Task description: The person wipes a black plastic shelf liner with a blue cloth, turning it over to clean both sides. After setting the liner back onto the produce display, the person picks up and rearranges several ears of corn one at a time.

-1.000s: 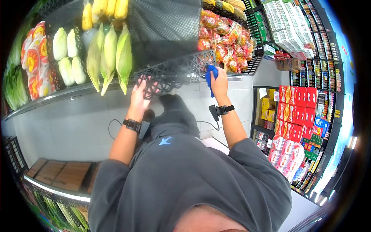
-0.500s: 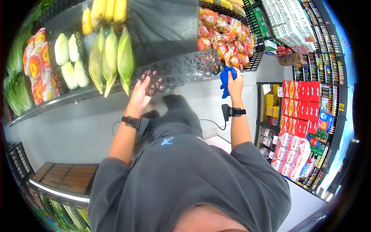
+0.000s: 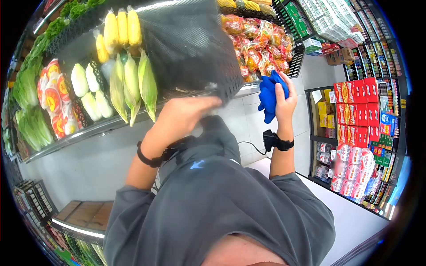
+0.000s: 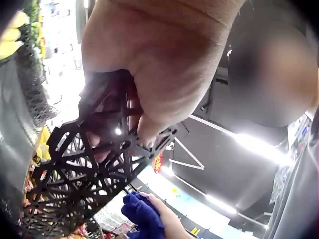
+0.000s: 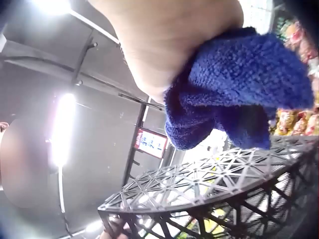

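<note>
My left hand grips one end of a black plastic lattice divider. In the left wrist view the thumb and fingers curl around its openwork. Seen from the head, the divider points away from me, beside the black mesh liner of the produce shelf. A crumpled blue cloth is held in my right hand, to the right of the divider and near the bagged goods. The cloth has a fuzzy towel texture in the right wrist view, where the divider curves below it.
Husked corn, corn in green husks, pale cabbages and leafy greens fill the shelf's left part. Red-and-yellow bagged goods lie in a black crate at right. Red boxes are stacked farther right.
My left hand has swung the divider from lying sideways along the shelf edge to pointing away from me. My right hand has drawn off to the right with the cloth. The head view has shifted.
</note>
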The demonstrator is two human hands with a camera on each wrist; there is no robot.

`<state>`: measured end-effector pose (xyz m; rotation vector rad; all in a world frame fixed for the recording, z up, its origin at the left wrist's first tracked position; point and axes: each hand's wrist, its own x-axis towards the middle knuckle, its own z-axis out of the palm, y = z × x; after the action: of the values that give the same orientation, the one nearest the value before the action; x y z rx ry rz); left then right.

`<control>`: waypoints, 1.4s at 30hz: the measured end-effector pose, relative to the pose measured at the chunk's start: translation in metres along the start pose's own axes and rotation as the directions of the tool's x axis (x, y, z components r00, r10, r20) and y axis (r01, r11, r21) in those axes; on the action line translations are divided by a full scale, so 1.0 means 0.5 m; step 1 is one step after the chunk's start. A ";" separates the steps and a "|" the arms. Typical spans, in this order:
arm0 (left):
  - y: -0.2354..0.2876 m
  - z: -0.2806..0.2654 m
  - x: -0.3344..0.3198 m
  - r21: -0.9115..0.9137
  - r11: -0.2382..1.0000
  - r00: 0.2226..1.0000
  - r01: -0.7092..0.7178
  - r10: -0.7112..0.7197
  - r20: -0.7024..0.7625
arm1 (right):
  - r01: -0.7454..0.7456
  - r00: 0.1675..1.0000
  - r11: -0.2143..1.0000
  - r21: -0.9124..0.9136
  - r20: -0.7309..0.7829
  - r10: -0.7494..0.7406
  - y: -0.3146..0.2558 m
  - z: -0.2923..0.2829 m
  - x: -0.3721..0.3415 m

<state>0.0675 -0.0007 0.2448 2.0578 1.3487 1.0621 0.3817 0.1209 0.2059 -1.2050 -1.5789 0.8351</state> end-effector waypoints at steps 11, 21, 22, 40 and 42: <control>0.142 -0.064 -0.013 0.259 0.852 0.848 -0.456 0.327 0.417 | -0.545 0.836 0.688 0.479 0.370 0.405 -0.068 -0.115 0.025; 0.046 -0.059 0.022 0.500 0.615 0.771 -0.610 0.316 0.553 | -0.767 0.639 0.391 0.509 0.663 0.391 -0.038 -0.108 0.004; 0.014 -0.050 0.025 0.508 0.583 0.754 -0.634 0.319 0.574 | -0.757 0.645 0.385 0.528 0.511 0.568 -0.077 -0.072 -0.012; -0.299 0.068 -0.092 -0.729 0.495 0.757 0.473 -0.651 0.049 | -0.622 0.639 0.703 0.346 0.743 0.200 0.180 0.176 -0.145; -0.285 0.096 -0.122 -0.756 0.433 0.783 0.490 -0.601 0.163 | -0.650 0.605 0.687 0.323 0.768 0.211 0.181 0.185 -0.155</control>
<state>0.0131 0.0048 0.0922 0.8118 1.1736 1.1761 0.3273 0.0743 0.0731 -0.8631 -1.3447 2.1580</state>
